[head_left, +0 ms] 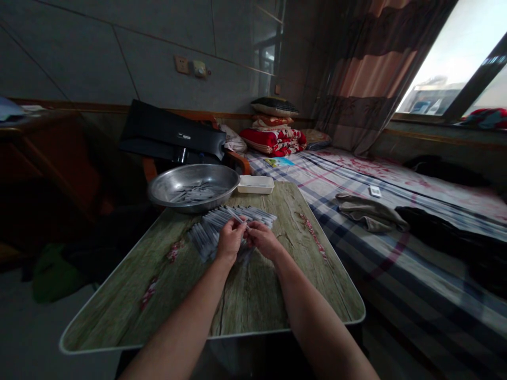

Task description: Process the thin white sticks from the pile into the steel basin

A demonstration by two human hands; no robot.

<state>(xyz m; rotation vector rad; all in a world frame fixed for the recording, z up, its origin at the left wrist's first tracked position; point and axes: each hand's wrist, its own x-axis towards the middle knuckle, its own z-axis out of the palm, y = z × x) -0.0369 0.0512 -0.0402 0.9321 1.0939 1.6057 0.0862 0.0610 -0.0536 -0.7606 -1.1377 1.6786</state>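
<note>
My left hand and my right hand meet over the middle of a small wood-pattern table. Both have their fingers pinched together on a thin grey stick-like piece that points up and away from them. Right behind the hands lies a fanned pile of similar thin grey pieces on the tabletop. Beyond it stands a wide metal basin with several more of the grey pieces inside.
A shallow white tray sits at the table's far edge beside the basin. A bed with a checked sheet, clothes and folded quilts runs along the right. A black monitor leans behind the basin. A dark wooden desk stands at left.
</note>
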